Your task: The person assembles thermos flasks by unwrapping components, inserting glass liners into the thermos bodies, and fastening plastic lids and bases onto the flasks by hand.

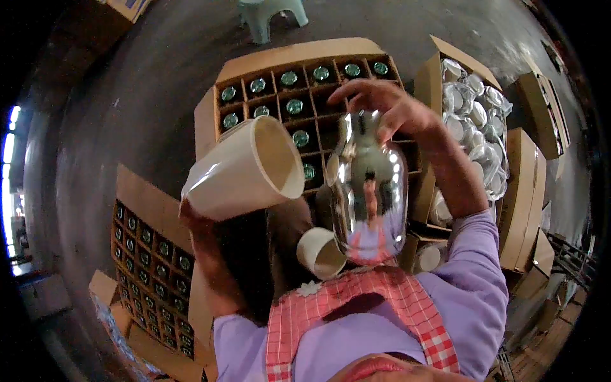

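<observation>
The right hand [398,108] holds a mirror-silvered glass flask liner [369,197] by its narrow neck, the thumb against the near side and the index finger reaching out past the mouth; the liner stands almost upright in front of the checked apron [289,318]. The left hand [193,215], mostly hidden, supports a tapered cream cup-like sleeve [232,169] at its far end, its open mouth tilted toward the liner, apparently just short of it. The liner looks thin-walled, rigid, light for its bulk, slick and easily broken; the neck seems the surest hold, ideally with a palm beneath the rounded body. The sleeve looks light and stiff, probably plastic, and should tolerate a firm grip around its wall.
</observation>
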`<act>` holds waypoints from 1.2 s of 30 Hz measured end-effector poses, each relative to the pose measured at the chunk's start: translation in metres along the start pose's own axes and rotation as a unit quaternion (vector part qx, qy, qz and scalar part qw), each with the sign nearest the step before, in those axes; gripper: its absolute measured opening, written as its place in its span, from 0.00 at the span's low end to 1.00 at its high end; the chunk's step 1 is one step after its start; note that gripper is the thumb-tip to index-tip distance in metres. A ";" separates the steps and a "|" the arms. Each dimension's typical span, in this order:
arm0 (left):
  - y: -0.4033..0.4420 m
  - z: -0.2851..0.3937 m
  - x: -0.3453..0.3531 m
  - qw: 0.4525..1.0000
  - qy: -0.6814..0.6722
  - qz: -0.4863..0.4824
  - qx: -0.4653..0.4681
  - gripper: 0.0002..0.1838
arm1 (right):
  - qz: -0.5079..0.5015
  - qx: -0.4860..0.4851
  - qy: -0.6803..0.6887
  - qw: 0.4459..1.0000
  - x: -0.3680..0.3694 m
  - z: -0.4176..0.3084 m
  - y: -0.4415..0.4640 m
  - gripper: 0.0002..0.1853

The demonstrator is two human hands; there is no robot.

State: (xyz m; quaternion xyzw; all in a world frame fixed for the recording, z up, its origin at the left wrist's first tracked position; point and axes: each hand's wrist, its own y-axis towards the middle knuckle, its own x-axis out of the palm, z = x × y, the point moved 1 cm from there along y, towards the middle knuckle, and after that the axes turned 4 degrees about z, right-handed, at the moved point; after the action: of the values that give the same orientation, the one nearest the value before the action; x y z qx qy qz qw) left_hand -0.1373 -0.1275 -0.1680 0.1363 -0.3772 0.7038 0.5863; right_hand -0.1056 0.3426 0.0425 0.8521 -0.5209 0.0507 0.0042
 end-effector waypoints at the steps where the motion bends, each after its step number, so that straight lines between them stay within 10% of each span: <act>1: 0.007 -0.006 -0.011 0.999 -0.032 -0.027 -0.026 0.32 | -0.015 0.066 0.090 0.994 0.026 0.008 -0.005 0.41; 5: -0.050 0.028 0.067 0.967 0.096 -0.237 -0.016 0.38 | 0.041 0.077 0.142 0.986 0.098 0.054 -0.014 0.39; 9: -0.077 0.042 0.071 0.951 0.173 -0.251 -0.047 0.42 | 0.269 0.072 -0.020 0.960 0.149 0.068 -0.028 0.15; 15: -0.091 0.046 0.090 0.937 0.239 -0.250 -0.052 0.44 | 0.426 -0.078 -0.181 0.883 0.158 0.062 -0.054 0.11; 17: -0.100 0.048 0.117 0.929 0.238 -0.277 -0.060 0.44 | 0.449 -0.105 0.135 0.877 0.144 0.083 -0.057 0.12; 20: -0.091 0.038 0.149 0.887 0.330 -0.319 -0.041 0.44 | 0.525 -0.107 0.255 0.805 0.123 0.093 -0.069 0.13; 30: -0.075 -0.020 0.216 0.827 0.369 -0.384 -0.177 0.45 | 0.385 0.150 0.198 0.889 0.162 0.116 -0.253 0.17; 36: -0.086 -0.048 0.210 0.820 0.344 -0.401 -0.221 0.45 | 0.421 -0.036 0.156 0.893 0.202 0.114 -0.239 0.33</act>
State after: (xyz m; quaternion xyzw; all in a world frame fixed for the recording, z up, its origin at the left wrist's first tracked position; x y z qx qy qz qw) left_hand -0.1032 0.0600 -0.0356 -0.1094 -0.2085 0.3053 0.9227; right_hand 0.2076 0.2656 -0.0418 0.5332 -0.8251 0.1615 0.0941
